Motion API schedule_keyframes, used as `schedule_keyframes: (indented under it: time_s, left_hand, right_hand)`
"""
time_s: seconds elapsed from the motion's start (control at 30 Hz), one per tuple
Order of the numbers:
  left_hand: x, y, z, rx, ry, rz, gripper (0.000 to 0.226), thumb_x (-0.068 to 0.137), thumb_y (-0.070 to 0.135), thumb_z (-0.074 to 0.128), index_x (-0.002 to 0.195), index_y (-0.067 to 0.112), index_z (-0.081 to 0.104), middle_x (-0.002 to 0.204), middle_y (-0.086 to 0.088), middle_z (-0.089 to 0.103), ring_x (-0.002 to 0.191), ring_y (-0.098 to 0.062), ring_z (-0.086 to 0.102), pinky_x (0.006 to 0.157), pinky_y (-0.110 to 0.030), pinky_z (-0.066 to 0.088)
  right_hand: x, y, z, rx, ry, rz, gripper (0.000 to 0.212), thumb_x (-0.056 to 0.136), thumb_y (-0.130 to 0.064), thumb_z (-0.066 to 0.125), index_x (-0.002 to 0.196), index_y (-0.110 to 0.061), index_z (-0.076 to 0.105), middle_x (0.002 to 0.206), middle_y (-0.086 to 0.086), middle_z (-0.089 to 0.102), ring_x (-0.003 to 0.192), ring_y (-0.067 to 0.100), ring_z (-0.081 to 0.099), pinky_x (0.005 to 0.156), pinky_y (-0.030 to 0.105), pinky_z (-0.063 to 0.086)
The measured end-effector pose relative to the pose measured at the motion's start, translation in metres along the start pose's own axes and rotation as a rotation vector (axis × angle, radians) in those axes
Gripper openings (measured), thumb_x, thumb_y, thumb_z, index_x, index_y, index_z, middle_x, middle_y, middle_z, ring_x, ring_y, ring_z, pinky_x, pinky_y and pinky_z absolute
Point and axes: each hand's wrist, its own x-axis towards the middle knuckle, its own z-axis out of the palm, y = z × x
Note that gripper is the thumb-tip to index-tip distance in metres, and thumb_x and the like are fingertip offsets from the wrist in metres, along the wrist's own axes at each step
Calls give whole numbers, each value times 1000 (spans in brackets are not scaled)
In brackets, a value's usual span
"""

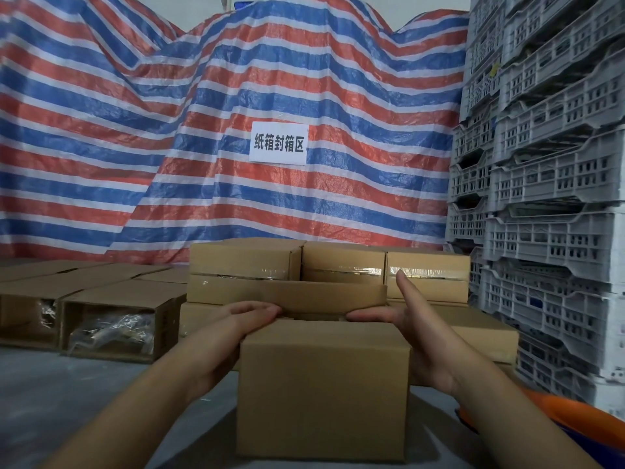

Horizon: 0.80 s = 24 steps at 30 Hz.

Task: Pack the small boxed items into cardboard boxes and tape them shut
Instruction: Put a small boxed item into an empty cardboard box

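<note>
The plain brown cardboard box [323,387] was being closed, flaps pressed down by straight, together fingers of left hand [236,328] and right hand [402,319]; taping seemingly needed next.

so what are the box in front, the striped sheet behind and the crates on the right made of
Box: looks like plain brown cardboard, matte, with folded flaps at the top.
Striped sheet: seems to be woven plastic tarp in red, white and blue, with crinkles and a slight sheen.
Crates: apparently moulded grey plastic, with slotted walls, stacked.
</note>
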Motion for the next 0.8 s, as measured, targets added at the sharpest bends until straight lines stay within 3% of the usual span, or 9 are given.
schedule_keyframes:
  time_s: [0.13, 0.27, 0.37, 0.5, 0.6, 0.7, 0.77, 0.8]
  left_hand:
    - [2, -3, -1, -42, 11, -7, 16, 72, 33, 73, 85, 26, 79, 90, -8, 76, 73, -17, 71, 63, -29, 55]
    - [4, -5, -2, -52, 8, 0, 12, 74, 29, 72, 84, 23, 76, 86, -7, 72, 69, -17, 66, 59, -28, 50]
    - [5, -8, -1, -65, 66, 32, 20, 71, 25, 74, 90, 25, 70, 90, -3, 69, 70, -16, 64, 55, -28, 48]
    - [4, -8, 0, -59, 133, 180, 61, 81, 12, 72, 129, 43, 50, 121, 10, 64, 109, -13, 62, 85, -36, 53]
    - [3, -7, -2, -49, 134, 236, 71, 75, 16, 74, 135, 44, 48, 120, 5, 66, 110, -17, 64, 96, -42, 51]
    - [2, -8, -3, 75, 138, 267, 52, 72, 26, 73, 121, 39, 62, 104, 6, 71, 98, -14, 69, 80, -29, 55]
    - [3, -8, -3, 102, 135, 247, 36, 73, 30, 71, 109, 35, 70, 100, 9, 73, 95, -13, 69, 77, -26, 52]
    - [4, -9, -2, 110, 143, 232, 28, 74, 32, 71, 102, 35, 73, 98, 9, 74, 94, -13, 69, 77, -27, 50]
  right_hand:
    - [1, 0, -4, -2, -24, 1, 84, 89, -80, 25, 112, -19, 78, 120, 15, 72, 115, 32, 65, 103, 44, 47]
    - [-6, -2, -2, -100, -56, 3, 45, 81, -58, 60, 108, -28, 78, 115, 6, 74, 101, 22, 71, 84, 34, 54]
    - [-7, -3, -1, -76, -45, -34, 33, 75, -36, 69, 104, -24, 79, 115, 10, 74, 98, 25, 70, 85, 39, 52]
    - [-10, -3, 3, -16, -37, -68, 24, 75, -28, 71, 96, -23, 81, 106, 11, 76, 88, 23, 72, 75, 35, 55]
    - [-11, -1, 5, 12, -2, -115, 16, 75, -26, 73, 89, -25, 81, 94, 7, 77, 78, 20, 71, 62, 29, 56]
    - [-8, 5, 5, 15, 71, -268, 18, 71, -29, 76, 87, -25, 81, 102, -5, 75, 98, 20, 68, 75, 32, 55]
    - [-7, 7, 6, 38, 114, -402, 20, 66, -29, 79, 85, -23, 81, 117, -16, 70, 114, 13, 63, 90, 30, 53]
    - [-6, 7, 6, 27, 135, -462, 22, 63, -32, 81, 84, -24, 81, 121, -18, 67, 117, 8, 61, 91, 27, 52]
